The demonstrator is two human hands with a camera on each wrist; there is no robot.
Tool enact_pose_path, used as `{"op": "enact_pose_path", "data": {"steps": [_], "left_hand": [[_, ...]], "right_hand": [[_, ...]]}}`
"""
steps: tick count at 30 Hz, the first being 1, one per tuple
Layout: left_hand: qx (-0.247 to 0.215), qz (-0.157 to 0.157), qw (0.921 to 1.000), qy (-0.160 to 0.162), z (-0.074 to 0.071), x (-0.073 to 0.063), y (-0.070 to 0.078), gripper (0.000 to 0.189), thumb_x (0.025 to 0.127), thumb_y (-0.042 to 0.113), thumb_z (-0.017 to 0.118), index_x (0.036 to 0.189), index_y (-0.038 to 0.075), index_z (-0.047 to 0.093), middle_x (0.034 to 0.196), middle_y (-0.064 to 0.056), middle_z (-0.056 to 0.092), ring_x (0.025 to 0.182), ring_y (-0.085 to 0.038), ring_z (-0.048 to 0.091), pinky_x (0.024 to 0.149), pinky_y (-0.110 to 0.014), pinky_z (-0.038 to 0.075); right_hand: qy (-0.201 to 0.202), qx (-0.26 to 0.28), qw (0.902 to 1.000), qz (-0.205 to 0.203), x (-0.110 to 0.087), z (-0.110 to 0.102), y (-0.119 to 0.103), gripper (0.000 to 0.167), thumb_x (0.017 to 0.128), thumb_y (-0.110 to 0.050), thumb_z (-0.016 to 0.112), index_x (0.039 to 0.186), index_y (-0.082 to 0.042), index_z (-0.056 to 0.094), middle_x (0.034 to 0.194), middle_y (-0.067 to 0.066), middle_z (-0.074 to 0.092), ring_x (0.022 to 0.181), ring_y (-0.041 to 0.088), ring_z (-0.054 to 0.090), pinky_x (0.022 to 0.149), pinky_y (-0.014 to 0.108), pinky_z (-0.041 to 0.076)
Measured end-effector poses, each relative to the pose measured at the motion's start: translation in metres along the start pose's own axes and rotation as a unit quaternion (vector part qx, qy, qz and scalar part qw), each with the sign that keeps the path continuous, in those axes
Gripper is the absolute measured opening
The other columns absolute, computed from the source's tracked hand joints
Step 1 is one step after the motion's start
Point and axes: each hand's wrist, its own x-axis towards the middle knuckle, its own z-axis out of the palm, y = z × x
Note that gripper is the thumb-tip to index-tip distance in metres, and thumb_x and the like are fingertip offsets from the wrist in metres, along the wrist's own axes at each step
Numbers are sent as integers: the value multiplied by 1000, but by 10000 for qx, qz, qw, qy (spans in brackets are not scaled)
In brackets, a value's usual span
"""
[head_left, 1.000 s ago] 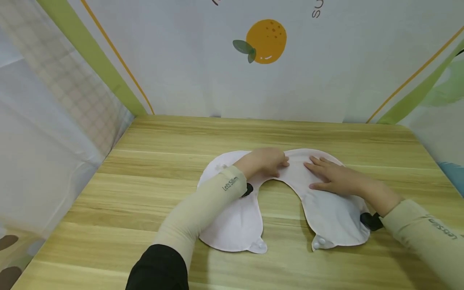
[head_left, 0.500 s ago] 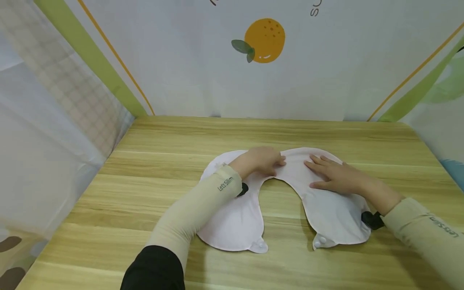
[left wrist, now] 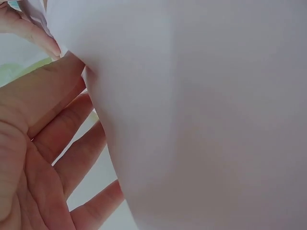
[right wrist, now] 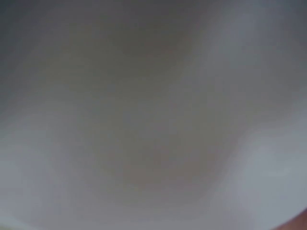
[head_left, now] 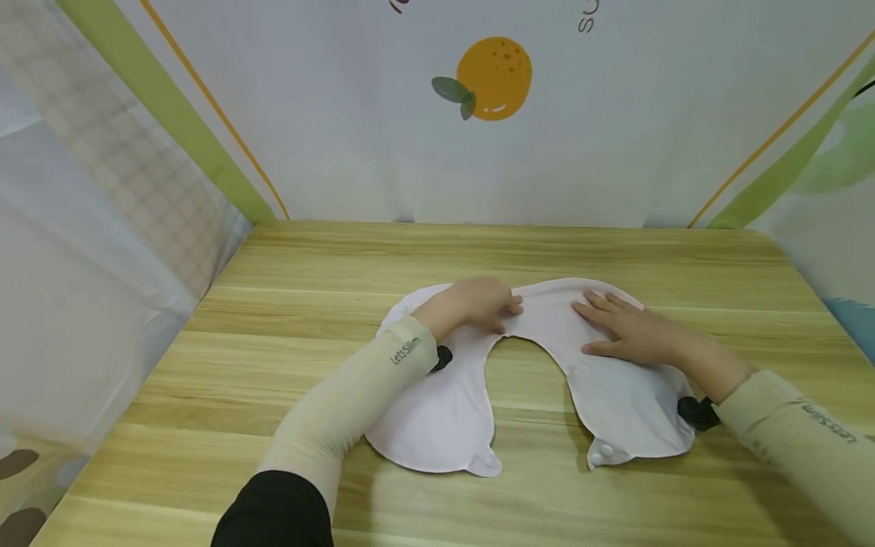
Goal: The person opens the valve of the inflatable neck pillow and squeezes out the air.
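A pale pink U-shaped neck pillow (head_left: 437,425) lies rather flat on the wooden table, its two ends towards me. Each end has a small tab with round snap fasteners. My left hand (head_left: 472,302) rests on the left part of its curved middle, fingertips pointing right. In the left wrist view, the thumb and spread fingers of my left hand (left wrist: 53,139) reach to the pillow (left wrist: 192,115), whose edge hides the fingertips. My right hand (head_left: 629,328) lies flat with fingers spread on the right half. The right wrist view is too blurred to read.
The wooden table (head_left: 225,380) extends around the pillow. Behind it hangs a pale printed curtain (head_left: 342,137) with an orange drawn on it. More pale fabric (head_left: 82,228) hangs at the left side. Both forearms wear beige sleeves (head_left: 349,387).
My left hand has slid left along the pillow's curved middle. My right hand stays on the right half, and the pillow has hardly moved.
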Motion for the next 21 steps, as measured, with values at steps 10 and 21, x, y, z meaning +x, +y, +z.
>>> {"op": "enact_pose_path", "data": {"steps": [10, 21], "left_hand": [[-28, -5, 10000, 87, 3, -11, -8, 50, 91, 28, 73, 138, 21, 59, 149, 1, 52, 135, -21, 51, 115, -31, 38], [-196, -49, 9997, 141, 7, -17, -13, 48, 93, 28, 71, 138, 20, 59, 144, -3, 56, 128, -21, 56, 111, -32, 41]], "right_hand": [[-72, 526, 9986, -51, 0, 0, 3, 83, 95, -47, 62, 157, -6, 26, 162, 31, 10, 145, 61, 1, 110, 78, 10], [-118, 836, 9964, -6, 0, 1, 3, 84, 95, -46, 62, 158, -7, 23, 163, 30, 4, 146, 60, -5, 108, 81, 4]]}}
